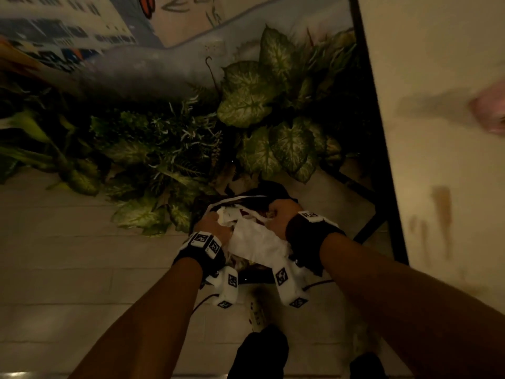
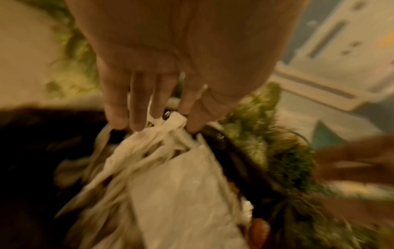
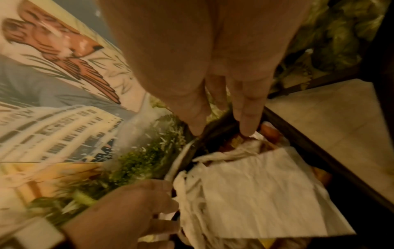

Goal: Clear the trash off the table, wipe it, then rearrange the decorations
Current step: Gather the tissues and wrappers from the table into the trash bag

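Both forearms reach down and forward from the camera, and the hands meet over a dark bin (image 1: 262,191) on the floor beside the worktop (image 1: 437,132). Left hand (image 1: 216,228) has its fingers bunched down on the twisted end of a crumpled white paper napkin wad (image 1: 257,239), pinching it tight in the left wrist view. Right hand (image 1: 278,212) sits on the far side of the wad; its fingers (image 3: 245,121) point straight down, tips touching the paper at the bin's edge, pressing, not gripping, as far as I can tell.

So the trash is directly under and between the two hands, its long side running from one hand to the other, already over the bin mouth. Other rubbish, something orange, shows beneath it. Judging from that, the move ahead is straight down: push and let go. Leafy artificial plants (image 1: 273,110) crowd the bin's far side, and the worktop to the right shows brown streaks (image 1: 441,209), not yet wiped.
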{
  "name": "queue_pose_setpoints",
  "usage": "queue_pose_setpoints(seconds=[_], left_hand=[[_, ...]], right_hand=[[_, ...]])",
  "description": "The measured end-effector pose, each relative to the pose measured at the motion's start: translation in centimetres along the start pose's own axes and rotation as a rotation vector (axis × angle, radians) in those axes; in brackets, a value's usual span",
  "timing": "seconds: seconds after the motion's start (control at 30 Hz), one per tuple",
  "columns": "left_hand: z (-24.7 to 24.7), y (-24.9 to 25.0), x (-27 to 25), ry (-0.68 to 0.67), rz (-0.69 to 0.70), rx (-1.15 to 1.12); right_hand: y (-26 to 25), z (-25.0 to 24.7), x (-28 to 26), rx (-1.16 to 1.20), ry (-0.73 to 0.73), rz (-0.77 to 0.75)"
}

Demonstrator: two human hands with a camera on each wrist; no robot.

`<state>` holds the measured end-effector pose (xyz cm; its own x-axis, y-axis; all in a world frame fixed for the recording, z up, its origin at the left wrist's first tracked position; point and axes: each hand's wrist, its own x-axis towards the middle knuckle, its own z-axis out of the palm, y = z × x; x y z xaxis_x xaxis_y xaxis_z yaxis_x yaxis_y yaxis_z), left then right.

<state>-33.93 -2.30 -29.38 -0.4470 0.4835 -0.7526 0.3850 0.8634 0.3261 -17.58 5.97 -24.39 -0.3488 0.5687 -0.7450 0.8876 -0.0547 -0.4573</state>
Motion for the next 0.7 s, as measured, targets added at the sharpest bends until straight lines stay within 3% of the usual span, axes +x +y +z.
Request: queue_pose_setpoints(seconds=[0.23, 0.47, 0.57, 0.7], left_hand=[[-4.3, 8.4, -6.9, 0.29, 0.147, 0.042], [-0.7, 8.5, -10.1, -0.054, 0.001, 0.249], [-0.1, 8.4, -10.8, 0.034, 0.012, 0.254], [-2.0, 10.8, -13.2, 0.236, 0.13, 0.252]], right_hand=[[-1.4, -9.5, -11.6, 0.052, 0.093, -0.341], [5.2, -17.4, -20.9, -0.042, 0.243, -0.399], [7.6, -19.7, -23.2, -0.041, 0.296, -0.416], [11.7, -23.1, -26.3, -0.054, 0.385, -0.366]])
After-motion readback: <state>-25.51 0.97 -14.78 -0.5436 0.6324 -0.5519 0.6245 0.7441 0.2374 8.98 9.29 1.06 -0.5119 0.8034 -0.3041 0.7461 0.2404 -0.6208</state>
